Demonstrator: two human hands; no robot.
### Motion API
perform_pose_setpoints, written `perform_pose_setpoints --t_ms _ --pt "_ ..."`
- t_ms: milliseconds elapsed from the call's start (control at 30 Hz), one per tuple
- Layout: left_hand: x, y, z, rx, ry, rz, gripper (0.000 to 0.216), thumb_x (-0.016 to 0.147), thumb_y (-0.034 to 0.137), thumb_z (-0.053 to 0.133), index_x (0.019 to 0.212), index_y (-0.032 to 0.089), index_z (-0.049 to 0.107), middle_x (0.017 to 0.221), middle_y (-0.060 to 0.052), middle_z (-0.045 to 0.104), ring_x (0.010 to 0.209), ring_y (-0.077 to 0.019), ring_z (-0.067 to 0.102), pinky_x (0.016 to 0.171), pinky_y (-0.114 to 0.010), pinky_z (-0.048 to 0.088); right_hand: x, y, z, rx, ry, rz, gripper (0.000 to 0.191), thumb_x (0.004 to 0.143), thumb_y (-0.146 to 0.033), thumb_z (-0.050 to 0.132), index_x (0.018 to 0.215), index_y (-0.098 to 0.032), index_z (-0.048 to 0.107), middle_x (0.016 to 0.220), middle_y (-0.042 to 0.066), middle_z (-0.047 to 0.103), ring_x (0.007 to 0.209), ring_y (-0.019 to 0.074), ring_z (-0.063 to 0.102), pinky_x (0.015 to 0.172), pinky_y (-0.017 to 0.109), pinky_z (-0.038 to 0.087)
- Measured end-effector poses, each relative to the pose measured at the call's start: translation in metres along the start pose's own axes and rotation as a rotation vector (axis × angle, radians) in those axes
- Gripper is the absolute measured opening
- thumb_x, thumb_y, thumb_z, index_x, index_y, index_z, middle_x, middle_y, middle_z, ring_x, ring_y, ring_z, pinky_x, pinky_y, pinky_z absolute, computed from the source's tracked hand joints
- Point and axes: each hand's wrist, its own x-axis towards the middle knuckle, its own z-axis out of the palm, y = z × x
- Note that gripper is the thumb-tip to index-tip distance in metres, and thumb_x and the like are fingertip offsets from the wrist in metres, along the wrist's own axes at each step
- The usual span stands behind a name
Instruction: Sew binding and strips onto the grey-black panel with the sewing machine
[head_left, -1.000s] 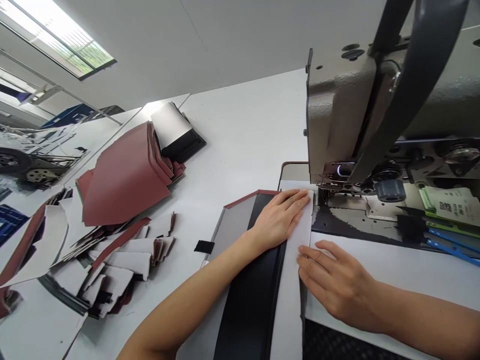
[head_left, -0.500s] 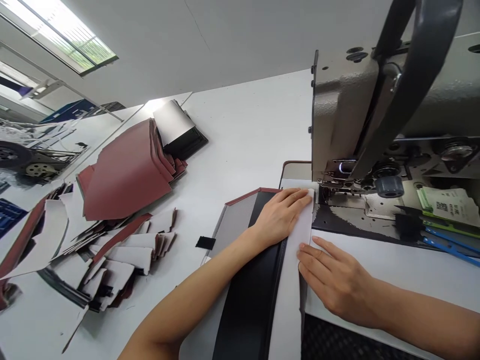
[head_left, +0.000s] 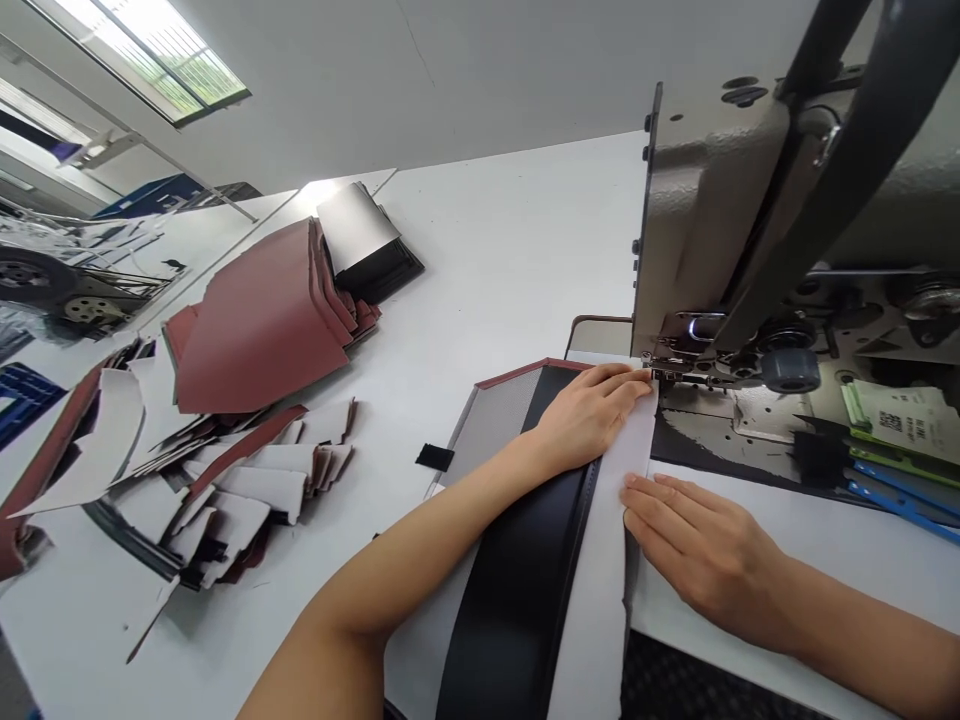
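Note:
A sewn panel with grey mesh (head_left: 499, 425), a black band (head_left: 517, 590) and a white strip (head_left: 611, 560) lies under the sewing machine (head_left: 712, 200). The strip's far end is at the presser foot. My left hand (head_left: 589, 420) rests flat on strip and band, fingers stretched toward the foot, just short of it. Lower down, my right hand (head_left: 705, 550) has its fingers together over the strip's right edge; its thumb is hidden beneath. Dark red trim (head_left: 525, 374) borders the panel's far edge, and a black tab (head_left: 435, 457) sticks out at its left.
Dark red sheets (head_left: 255, 320) are stacked on the left of the white table (head_left: 480, 270), with silver and black pieces (head_left: 360, 230) behind. Loose white-backed strips (head_left: 247, 490) spread in front. Green and blue tools with a labelled card (head_left: 904, 415) lie right of the needle area.
The panel has slid a little forward and right toward the presser foot, and both hands have moved with it. The whole view has also shifted slightly.

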Motion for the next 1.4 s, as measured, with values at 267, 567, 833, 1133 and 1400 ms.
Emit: perform_pose_setpoints --t_ms 267,567,833,1133,1400 --pt "0.003 -0.004 0.003 -0.024 0.044 -0.016 0.026 0.103 0.015 0.043 0.117 0.016 0.064 0.133 -0.006 0.067 0.132 -0.0205 0.053 0.112 -0.039 0.051 0.002 0.007 0.001 0.028 0.012 0.018 0.025 0.089 0.003 0.049 0.099 -0.002 0.07 0.105 0.017 0.073 0.105 0.0272 0.069 0.091 0.039 0.059" --pt "0.01 -0.007 0.002 -0.019 0.026 -0.02 0.028 0.105 0.017 0.04 0.121 0.014 0.063 0.13 -0.008 0.068 0.128 -0.022 0.056 0.11 -0.039 0.052 0.001 0.011 0.002 0.047 -0.003 0.042 0.025 0.09 0.003 0.049 0.103 -0.001 0.07 0.106 0.017 0.072 0.109 0.0275 0.068 0.092 0.038 0.059" --pt "0.012 -0.008 0.003 -0.036 0.004 -0.033 0.032 0.103 0.012 0.038 0.123 0.016 0.063 0.13 -0.007 0.067 0.13 -0.0219 0.054 0.112 -0.04 0.05 0.002 0.01 0.003 0.052 0.015 0.059 0.025 0.091 0.001 0.049 0.101 -0.004 0.071 0.105 0.016 0.073 0.109 0.0246 0.068 0.096 0.036 0.058" --pt "0.012 -0.01 0.002 -0.049 0.005 -0.034 0.035 0.099 0.008 0.038 0.121 0.016 0.064 0.129 -0.007 0.068 0.128 -0.0221 0.055 0.11 -0.04 0.051 0.003 0.011 0.002 0.026 0.032 0.048 0.025 0.089 0.005 0.05 0.099 -0.002 0.071 0.102 0.016 0.073 0.106 0.0257 0.069 0.093 0.036 0.059" --pt "0.011 -0.009 0.002 -0.055 0.009 -0.04 0.035 0.099 0.008 0.039 0.119 0.017 0.066 0.127 -0.007 0.069 0.127 -0.0224 0.056 0.11 -0.041 0.052 0.003 0.009 0.003 0.026 0.021 0.061 0.027 0.09 0.005 0.048 0.099 -0.003 0.071 0.102 0.015 0.073 0.106 0.0257 0.068 0.091 0.036 0.06"
